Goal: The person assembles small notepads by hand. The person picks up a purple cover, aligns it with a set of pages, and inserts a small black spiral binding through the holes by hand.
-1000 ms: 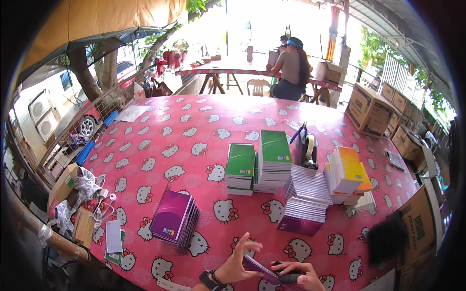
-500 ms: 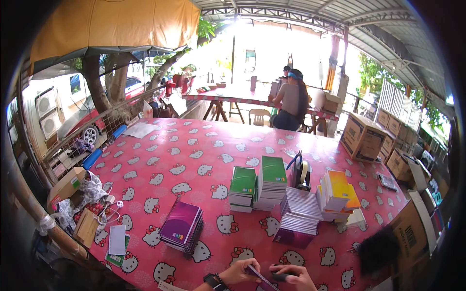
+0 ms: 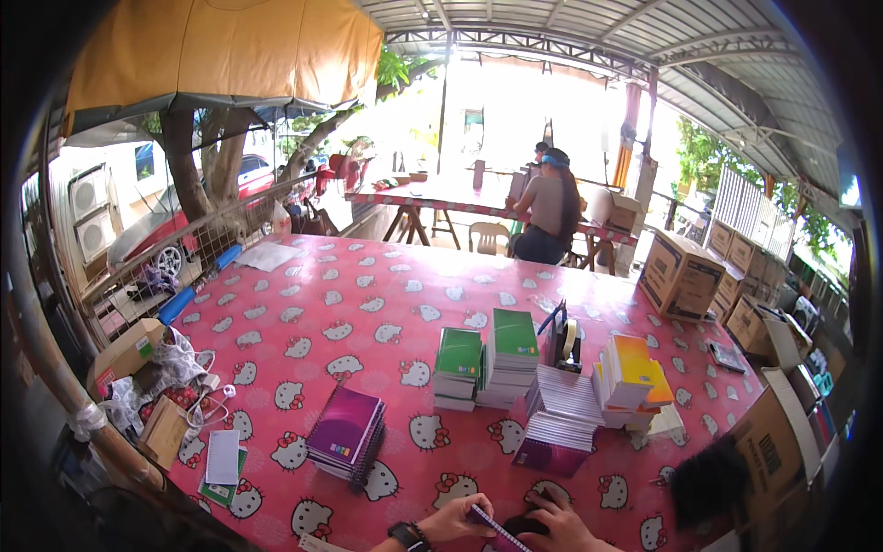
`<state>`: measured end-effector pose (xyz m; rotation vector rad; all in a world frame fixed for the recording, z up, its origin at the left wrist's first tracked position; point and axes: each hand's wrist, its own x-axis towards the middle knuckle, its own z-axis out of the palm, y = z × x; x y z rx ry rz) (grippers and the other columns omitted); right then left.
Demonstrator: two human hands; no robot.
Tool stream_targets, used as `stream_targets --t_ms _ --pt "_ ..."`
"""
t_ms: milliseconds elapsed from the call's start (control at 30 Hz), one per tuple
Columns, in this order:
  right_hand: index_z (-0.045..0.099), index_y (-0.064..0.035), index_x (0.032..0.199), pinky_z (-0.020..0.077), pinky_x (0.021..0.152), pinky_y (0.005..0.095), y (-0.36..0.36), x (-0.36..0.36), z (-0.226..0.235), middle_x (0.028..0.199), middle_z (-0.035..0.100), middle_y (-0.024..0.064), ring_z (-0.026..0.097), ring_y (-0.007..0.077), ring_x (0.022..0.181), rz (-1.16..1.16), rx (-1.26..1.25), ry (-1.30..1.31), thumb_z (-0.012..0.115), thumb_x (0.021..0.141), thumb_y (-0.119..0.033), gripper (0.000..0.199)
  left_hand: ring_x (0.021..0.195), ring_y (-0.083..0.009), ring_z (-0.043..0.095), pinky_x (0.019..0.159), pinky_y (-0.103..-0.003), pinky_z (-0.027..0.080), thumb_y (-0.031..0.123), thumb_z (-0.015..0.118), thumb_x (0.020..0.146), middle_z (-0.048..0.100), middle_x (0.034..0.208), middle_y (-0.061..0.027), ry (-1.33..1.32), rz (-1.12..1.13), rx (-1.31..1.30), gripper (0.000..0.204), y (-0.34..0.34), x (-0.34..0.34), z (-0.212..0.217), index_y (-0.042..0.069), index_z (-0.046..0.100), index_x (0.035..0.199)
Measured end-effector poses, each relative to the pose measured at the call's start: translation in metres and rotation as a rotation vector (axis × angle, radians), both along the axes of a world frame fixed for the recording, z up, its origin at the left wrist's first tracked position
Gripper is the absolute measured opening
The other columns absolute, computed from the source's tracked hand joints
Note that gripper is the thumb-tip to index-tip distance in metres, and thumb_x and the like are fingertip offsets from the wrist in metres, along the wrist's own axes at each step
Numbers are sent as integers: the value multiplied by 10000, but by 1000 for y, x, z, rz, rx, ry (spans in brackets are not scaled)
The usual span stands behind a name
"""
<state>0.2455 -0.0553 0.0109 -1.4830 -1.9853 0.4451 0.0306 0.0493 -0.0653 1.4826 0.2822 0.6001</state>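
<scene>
while both hands sit at the bottom edge, the left hand (image 3: 455,521) pinches a purple spiral notebook (image 3: 495,529), long axis slanting down-right toward the right hand (image 3: 563,526), whose fingers curl on something dark, can't tell what. purple stack (image 3: 346,432) lower left, green stacks (image 3: 487,354) centre, brown boxes (image 3: 682,273) right.

At the lower edge, the left hand (image 3: 452,523) and right hand (image 3: 561,529) together hold a purple spiral-bound notebook (image 3: 494,528) over the bench (image 3: 368,304), which is covered in a pink cartoon-cat print cloth. Beyond them lie a purple notebook stack (image 3: 345,434), two green notebook stacks (image 3: 487,354), an orange-yellow stack (image 3: 630,370) and a black tape dispenser (image 3: 566,345).
</scene>
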Motion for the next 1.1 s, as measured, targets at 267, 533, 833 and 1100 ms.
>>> stream_targets --t_ms 267,533,833,1100 --pt "610 -41 999 498 833 371 -20 17 55 1094 626 136 612 316 970 168 94 110 744 723 -106 314 831 -75 562 704 -236 476 26 717 792 569 871 12 44 248 343 223 -39 4 68 51 575 962" --pt "623 -13 918 501 601 345 -26 -15 31 797 590 115 607 290 692 10 198 139 687 755 -38 177 795 -56 559 674 -229 459 3 700 796 628 909 -9 -33 365 159 190 -55 7 79 26 610 961" --pt "664 -54 1009 499 631 317 -37 -31 47 833 629 95 619 231 720 -158 238 291 735 728 -55 290 736 -27 542 637 -181 432 49 671 845 654 869 2 -134 471 117 124 -71 12 90 25 653 965" --pt "658 -46 1005 516 603 277 -39 -35 38 888 649 84 640 181 737 -161 184 359 718 772 -58 241 715 -31 557 619 -184 449 72 689 837 660 854 -12 -168 424 0 148 -71 17 69 28 664 977"
